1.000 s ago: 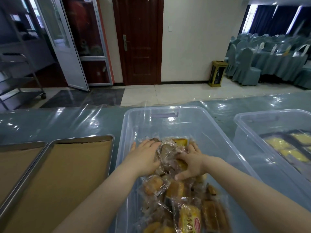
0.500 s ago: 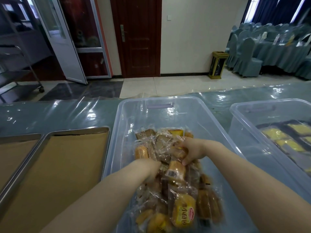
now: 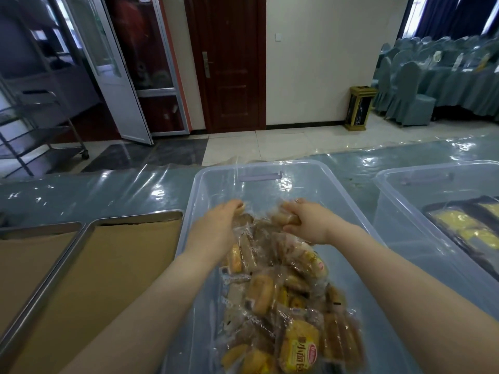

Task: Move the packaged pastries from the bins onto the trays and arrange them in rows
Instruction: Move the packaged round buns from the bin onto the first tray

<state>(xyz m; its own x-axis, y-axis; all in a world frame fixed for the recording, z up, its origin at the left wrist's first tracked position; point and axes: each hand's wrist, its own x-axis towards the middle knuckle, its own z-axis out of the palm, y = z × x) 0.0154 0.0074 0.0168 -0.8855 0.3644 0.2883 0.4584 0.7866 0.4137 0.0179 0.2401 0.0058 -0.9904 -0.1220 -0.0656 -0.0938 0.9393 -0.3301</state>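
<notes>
Packaged pastries (image 3: 286, 314) are heaped in the near and middle part of a clear plastic bin (image 3: 213, 174) that stands on the bench (image 3: 94, 193). Nearest the camera in that bin, a yellow-labelled pack (image 3: 298, 346) is seen on top of the heap. Further in, both hands are held inside the bin at the far end of the heap. The left hand (image 3: 216, 228) is curled over wrapped packs at the bin's left side, its fingers closed on the wrappers. The right hand (image 3: 307, 222) is closed around a small brown pastry pack (image 3: 283, 218), raised slightly above the pile. Left of the bin, just beside its wall, a metal tray (image 3: 135, 215) lined with brown paper is set on the bench, and a second tray (image 3: 40, 228) touches it further left; no pastries are seen on either. Right of the bin, apart from it, another clear bin (image 3: 432, 171) holds yellow items in dark trays (image 3: 464, 222). Beyond the bin, the bench is covered with shiny clear film, and a brown door (image 3: 229, 63) is seen across the tiled floor.
</notes>
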